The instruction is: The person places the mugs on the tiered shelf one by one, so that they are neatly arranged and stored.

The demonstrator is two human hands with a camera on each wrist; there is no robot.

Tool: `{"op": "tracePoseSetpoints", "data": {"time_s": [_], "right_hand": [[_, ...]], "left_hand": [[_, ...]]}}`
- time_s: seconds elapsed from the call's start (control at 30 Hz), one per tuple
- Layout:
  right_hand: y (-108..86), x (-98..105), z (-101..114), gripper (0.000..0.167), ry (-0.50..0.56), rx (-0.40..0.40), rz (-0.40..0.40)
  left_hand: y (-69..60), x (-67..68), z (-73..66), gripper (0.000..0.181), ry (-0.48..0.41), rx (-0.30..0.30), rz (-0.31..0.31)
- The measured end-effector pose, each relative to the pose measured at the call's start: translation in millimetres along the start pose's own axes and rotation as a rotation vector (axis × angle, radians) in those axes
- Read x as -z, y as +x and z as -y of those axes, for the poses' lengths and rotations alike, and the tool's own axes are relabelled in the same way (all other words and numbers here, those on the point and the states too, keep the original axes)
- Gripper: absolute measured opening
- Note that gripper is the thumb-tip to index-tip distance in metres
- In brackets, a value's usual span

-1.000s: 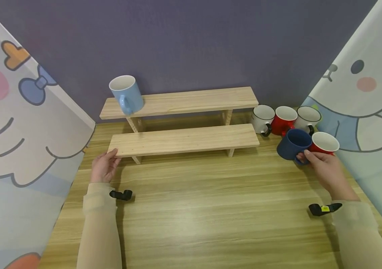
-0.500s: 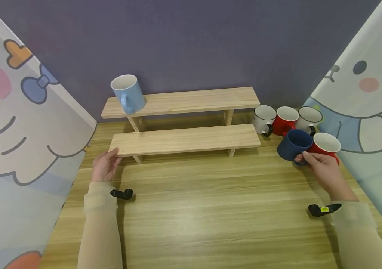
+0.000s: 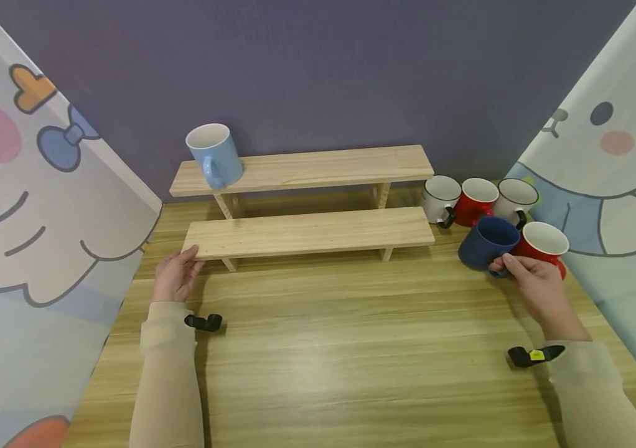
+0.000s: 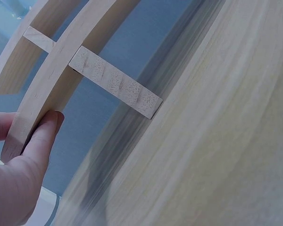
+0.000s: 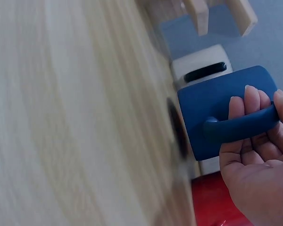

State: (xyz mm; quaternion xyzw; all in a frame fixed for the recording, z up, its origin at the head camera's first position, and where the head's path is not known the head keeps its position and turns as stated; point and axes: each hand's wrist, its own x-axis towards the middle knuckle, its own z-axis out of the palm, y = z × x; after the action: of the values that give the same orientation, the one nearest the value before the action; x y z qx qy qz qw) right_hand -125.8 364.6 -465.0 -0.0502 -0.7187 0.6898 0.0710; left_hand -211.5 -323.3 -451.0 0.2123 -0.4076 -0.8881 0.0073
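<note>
In the head view, the right hand [image 3: 539, 286] grips the handle of a dark blue mug [image 3: 486, 244] in front of the other mugs at the right. The right wrist view shows several fingers of that hand [image 5: 259, 155] curled through the handle of the blue mug [image 5: 217, 101]. At the left end of the lower wooden shelf [image 3: 307, 233], the left hand [image 3: 175, 277] pinches the board. Its thumb and fingers lie on opposite faces of the board [image 4: 42, 92] in the left wrist view. A light blue mug [image 3: 219, 158] stands on the upper shelf [image 3: 329, 168], at its left.
Two white mugs with black handles [image 3: 439, 202] [image 3: 514, 200] and a red mug [image 3: 472, 208] between them stand right of the shelves. Another red mug [image 3: 542, 242] sits close beside the right hand. A dark wall rises behind, with patterned panels at both sides.
The blue mug and the right hand have shifted slightly left, opening a little distance from the near red mug. The left hand keeps its hold on the board.
</note>
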Motion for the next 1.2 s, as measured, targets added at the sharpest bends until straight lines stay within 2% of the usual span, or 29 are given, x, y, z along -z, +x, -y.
{"op": "tracePoseSetpoints", "data": {"time_s": [0.23, 0.47, 0.63, 0.87, 1.2], "right_hand": [[-3.7, -12.7, 11.9, 0.022, 0.090, 0.066, 0.007], [-8.9, -24.9, 33.0, 0.019, 0.312, 0.101, 0.059], [-13.0, -33.5, 46.7, 0.019, 0.309, 0.101, 0.073], [-17.4, -48.4, 61.2, 0.020, 0.340, 0.161, 0.148], [-15.5, -71.4, 75.3, 0.019, 0.269, 0.154, 0.183]], "left_hand": [[0.7, -0.3, 0.0, 0.031, -0.009, -0.010, -0.009], [1.2, -1.1, -0.7, 0.034, -0.017, -0.011, -0.022], [3.3, -0.5, -0.2, 0.036, -0.013, -0.010, -0.029], [4.7, -0.6, 0.0, 0.041, 0.014, -0.007, -0.049], [3.3, -0.5, -0.1, 0.040, 0.015, -0.005, -0.044]]}}
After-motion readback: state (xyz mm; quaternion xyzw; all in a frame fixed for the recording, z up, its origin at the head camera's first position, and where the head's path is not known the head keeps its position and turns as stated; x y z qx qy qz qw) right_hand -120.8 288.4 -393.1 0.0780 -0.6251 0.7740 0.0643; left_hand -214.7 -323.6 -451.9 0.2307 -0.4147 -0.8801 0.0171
